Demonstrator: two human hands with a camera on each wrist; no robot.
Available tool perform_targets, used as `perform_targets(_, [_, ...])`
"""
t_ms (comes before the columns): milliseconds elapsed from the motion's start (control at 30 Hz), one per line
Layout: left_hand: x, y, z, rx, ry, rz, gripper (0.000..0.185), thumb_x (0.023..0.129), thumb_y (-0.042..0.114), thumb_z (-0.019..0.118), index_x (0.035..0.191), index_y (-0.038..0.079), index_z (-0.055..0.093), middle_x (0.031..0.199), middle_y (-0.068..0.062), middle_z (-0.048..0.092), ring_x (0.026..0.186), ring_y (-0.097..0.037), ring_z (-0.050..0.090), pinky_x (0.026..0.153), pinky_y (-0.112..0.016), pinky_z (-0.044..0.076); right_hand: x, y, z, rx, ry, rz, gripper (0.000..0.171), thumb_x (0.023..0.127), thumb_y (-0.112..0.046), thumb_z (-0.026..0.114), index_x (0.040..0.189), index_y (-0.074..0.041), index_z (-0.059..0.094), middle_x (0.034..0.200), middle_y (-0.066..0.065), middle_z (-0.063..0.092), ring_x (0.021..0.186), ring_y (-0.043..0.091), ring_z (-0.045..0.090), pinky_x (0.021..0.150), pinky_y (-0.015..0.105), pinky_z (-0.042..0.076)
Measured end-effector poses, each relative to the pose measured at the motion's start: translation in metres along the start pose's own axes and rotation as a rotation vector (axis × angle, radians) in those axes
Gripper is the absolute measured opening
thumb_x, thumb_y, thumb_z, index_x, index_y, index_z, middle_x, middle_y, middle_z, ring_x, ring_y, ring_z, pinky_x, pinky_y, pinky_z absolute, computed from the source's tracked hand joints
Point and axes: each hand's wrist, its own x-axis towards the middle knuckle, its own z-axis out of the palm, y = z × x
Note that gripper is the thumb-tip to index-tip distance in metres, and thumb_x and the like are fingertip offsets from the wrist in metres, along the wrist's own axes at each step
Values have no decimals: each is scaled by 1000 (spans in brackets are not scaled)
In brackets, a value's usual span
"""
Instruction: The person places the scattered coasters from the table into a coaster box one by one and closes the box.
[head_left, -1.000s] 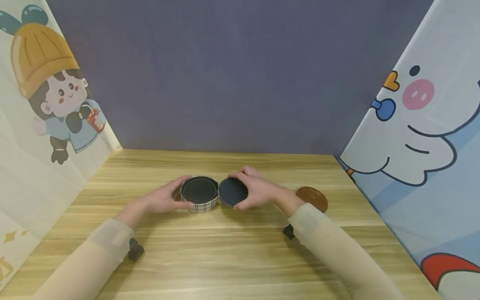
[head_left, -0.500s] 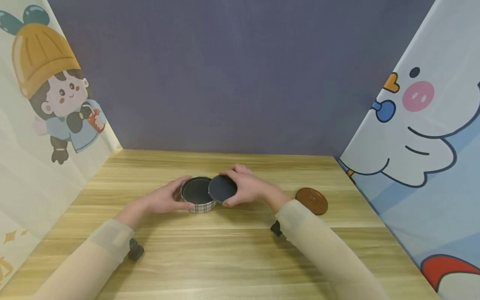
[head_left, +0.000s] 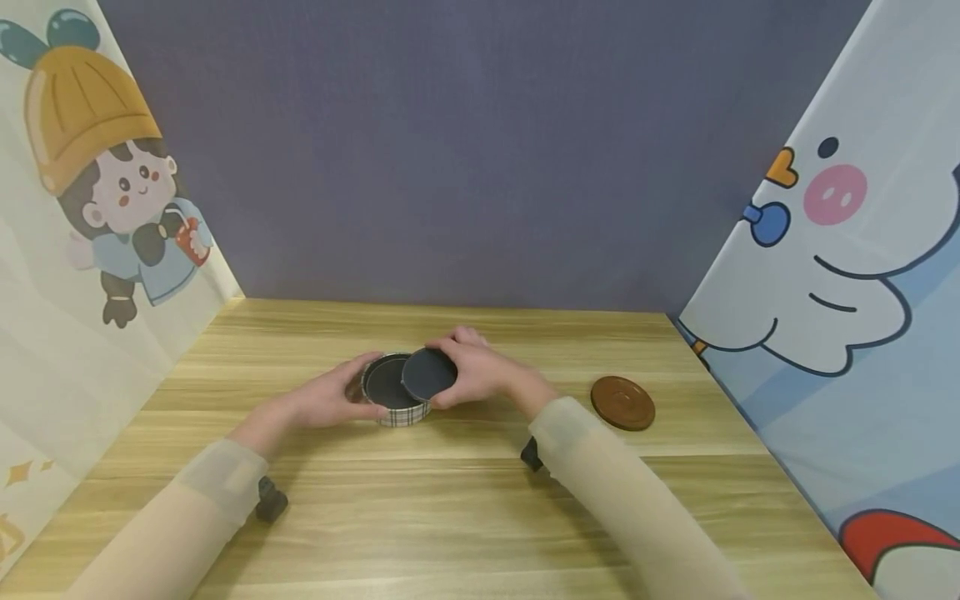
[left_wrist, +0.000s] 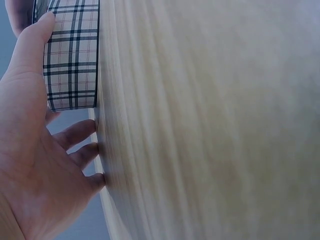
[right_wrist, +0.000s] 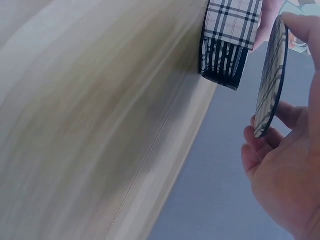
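A round plaid box (head_left: 397,398) with a dark inside stands on the wooden table (head_left: 450,500). My left hand (head_left: 333,398) grips its left side, thumb along the plaid wall (left_wrist: 70,60). My right hand (head_left: 468,372) holds the box's round lid (head_left: 429,374) by its edge, dark underside towards me, tilted and partly over the box's right rim. In the right wrist view the lid (right_wrist: 270,85) hangs edge-on just off the box (right_wrist: 227,42), pinched between thumb and fingers.
A brown round coaster (head_left: 622,402) lies flat on the table to the right of my right forearm. Cartoon-printed cloth panels stand at the left (head_left: 82,208) and right (head_left: 840,250); a grey-blue wall closes the back.
My right hand has carried the lid leftwards from beside the box to over its right rim. The left hand and the box have not moved.
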Motion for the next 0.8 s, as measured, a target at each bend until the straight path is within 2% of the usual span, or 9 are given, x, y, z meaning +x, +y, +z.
perform_targets(533, [0, -2, 0, 17, -12, -29, 113, 93, 62, 83, 177, 19, 19, 178, -28, 26, 160, -54, 34, 128, -73, 32, 22, -15, 10, -10, 2, -9, 102, 79, -54, 90, 165, -17, 49, 154, 10, 47, 138, 27, 43, 114, 47, 44])
perform_targets(800, [1, -3, 0, -5, -16, -15, 112, 94, 60, 83, 176, 17, 19, 178, -27, 26, 161, -52, 35, 129, -73, 30, 30, -19, 18, -9, -10, -22, 98, 81, -54, 90, 164, -20, 51, 157, 8, 48, 141, 26, 43, 117, 48, 42])
